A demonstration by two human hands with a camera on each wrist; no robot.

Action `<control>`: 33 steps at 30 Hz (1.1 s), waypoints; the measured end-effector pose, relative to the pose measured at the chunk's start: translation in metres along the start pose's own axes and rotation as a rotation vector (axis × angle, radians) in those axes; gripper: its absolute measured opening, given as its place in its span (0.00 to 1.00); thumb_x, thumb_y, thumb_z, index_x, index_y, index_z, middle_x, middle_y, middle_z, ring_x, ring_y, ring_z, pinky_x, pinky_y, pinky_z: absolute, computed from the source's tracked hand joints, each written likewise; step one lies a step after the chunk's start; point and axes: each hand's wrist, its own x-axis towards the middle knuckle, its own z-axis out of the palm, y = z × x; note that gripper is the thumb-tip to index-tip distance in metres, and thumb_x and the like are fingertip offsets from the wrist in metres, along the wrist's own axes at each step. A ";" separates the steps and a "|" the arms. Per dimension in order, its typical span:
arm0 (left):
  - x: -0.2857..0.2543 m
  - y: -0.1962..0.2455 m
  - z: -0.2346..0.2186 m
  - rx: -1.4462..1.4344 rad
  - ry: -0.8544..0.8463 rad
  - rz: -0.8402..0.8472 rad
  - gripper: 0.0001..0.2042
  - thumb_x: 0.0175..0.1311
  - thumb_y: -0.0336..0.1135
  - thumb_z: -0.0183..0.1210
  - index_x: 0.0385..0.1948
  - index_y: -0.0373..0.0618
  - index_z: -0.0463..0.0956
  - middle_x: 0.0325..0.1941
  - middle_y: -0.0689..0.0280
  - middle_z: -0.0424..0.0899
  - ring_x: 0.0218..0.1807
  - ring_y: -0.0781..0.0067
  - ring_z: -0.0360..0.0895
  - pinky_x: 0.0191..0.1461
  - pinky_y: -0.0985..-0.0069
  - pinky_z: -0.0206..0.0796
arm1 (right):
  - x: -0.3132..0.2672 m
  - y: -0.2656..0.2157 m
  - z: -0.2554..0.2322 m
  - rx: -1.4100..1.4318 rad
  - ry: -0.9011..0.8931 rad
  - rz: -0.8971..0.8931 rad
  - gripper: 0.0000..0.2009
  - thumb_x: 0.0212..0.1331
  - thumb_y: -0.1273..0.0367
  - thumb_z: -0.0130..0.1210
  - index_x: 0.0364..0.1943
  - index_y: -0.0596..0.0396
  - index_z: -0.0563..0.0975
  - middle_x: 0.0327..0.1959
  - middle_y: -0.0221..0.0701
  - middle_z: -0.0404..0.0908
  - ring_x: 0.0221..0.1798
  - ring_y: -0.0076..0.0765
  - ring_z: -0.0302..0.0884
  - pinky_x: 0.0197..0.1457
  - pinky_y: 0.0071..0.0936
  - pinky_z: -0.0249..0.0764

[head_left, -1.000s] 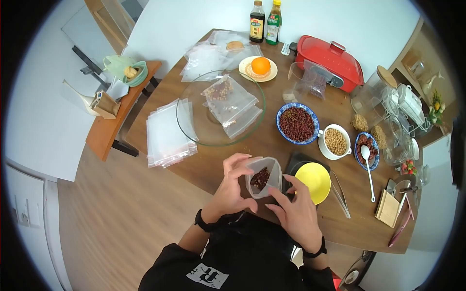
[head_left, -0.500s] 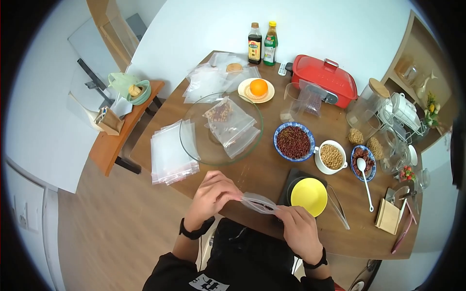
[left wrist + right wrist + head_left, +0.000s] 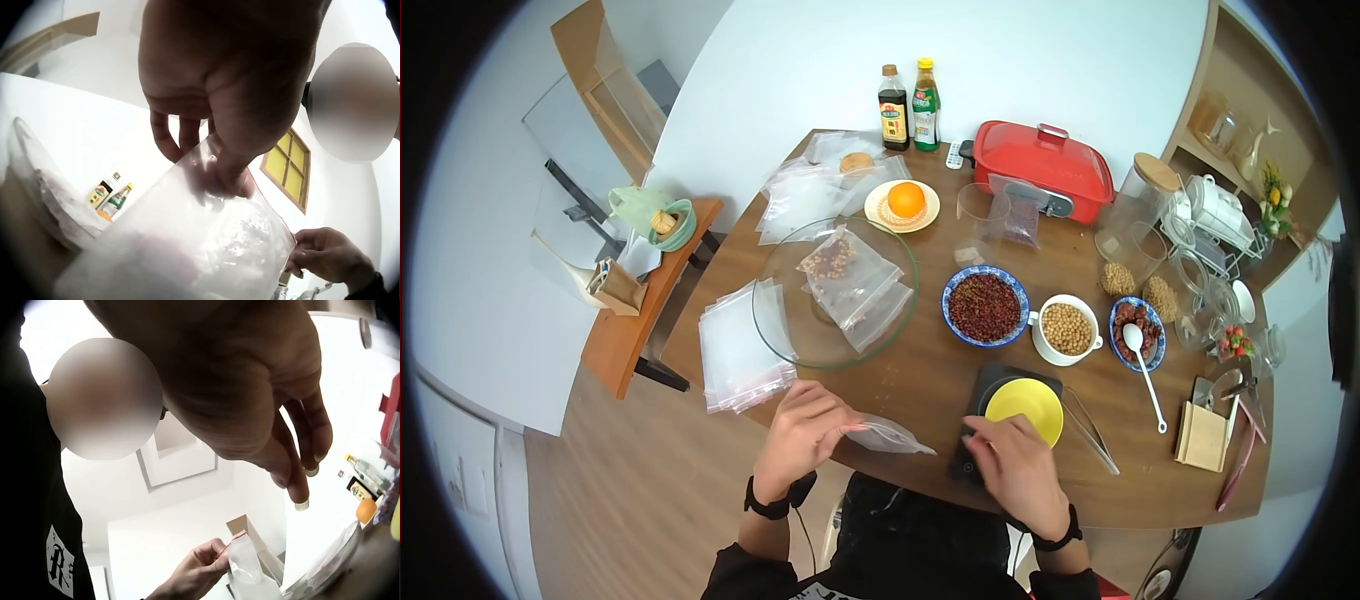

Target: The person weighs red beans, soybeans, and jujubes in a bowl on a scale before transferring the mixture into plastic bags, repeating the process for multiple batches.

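Observation:
My left hand [image 3: 805,435] pinches the top edge of a clear zip bag [image 3: 888,436], which hangs sideways over the table's front edge. In the left wrist view, the bag [image 3: 156,250] spreads below the fingers, its contents blurred. My right hand [image 3: 1020,470] is apart from the bag, over the front of a black kitchen scale [image 3: 995,372]. Its fingers are loosely bent and hold nothing, as the right wrist view shows. A yellow bowl [image 3: 1030,400] sits on the scale, just beyond this hand. Tongs [image 3: 1092,432] lie to the right.
A glass bowl [image 3: 762,335] holds filled bags; flat bags [image 3: 745,350] lie left of it. Behind the scale stand a bowl of red beans [image 3: 985,308], a cup of soybeans [image 3: 1065,328] and a bowl of dates with a spoon [image 3: 1150,385]. A red electric pot [image 3: 1040,165] is farther back.
Both hands first held the bag open with red beans inside, then stretched its mouth flat. Now the right hand has let go and moved right; the left has moved left with the bag.

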 end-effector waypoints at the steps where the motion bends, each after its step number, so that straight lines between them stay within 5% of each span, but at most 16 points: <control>1: 0.002 0.003 0.000 -0.003 -0.008 0.003 0.03 0.55 0.29 0.69 0.30 0.45 0.85 0.30 0.68 0.84 0.36 0.62 0.80 0.50 0.65 0.69 | 0.007 -0.010 -0.001 0.013 -0.047 -0.061 0.16 0.58 0.72 0.69 0.50 0.58 0.82 0.42 0.35 0.85 0.41 0.45 0.82 0.44 0.40 0.80; 9: 0.017 0.029 0.001 0.143 -0.120 0.002 0.06 0.57 0.33 0.69 0.35 0.48 0.84 0.35 0.71 0.85 0.44 0.65 0.80 0.55 0.64 0.66 | 0.000 -0.003 0.034 -0.049 -0.057 -0.323 0.09 0.59 0.69 0.68 0.41 0.52 0.81 0.37 0.27 0.80 0.39 0.36 0.76 0.39 0.33 0.73; 27: 0.011 0.036 0.018 0.174 0.027 0.030 0.05 0.55 0.32 0.70 0.28 0.49 0.82 0.30 0.71 0.82 0.38 0.65 0.79 0.54 0.65 0.65 | 0.008 -0.001 0.034 -0.174 -0.104 -0.495 0.07 0.54 0.67 0.62 0.34 0.50 0.78 0.33 0.24 0.73 0.38 0.31 0.71 0.38 0.31 0.64; 33: 0.019 0.046 0.009 0.054 -0.056 0.073 0.05 0.54 0.34 0.71 0.30 0.48 0.84 0.32 0.70 0.84 0.39 0.66 0.80 0.55 0.66 0.66 | 0.013 0.000 0.036 -0.146 -0.142 -0.557 0.08 0.51 0.66 0.66 0.32 0.49 0.78 0.32 0.24 0.72 0.38 0.31 0.71 0.38 0.31 0.65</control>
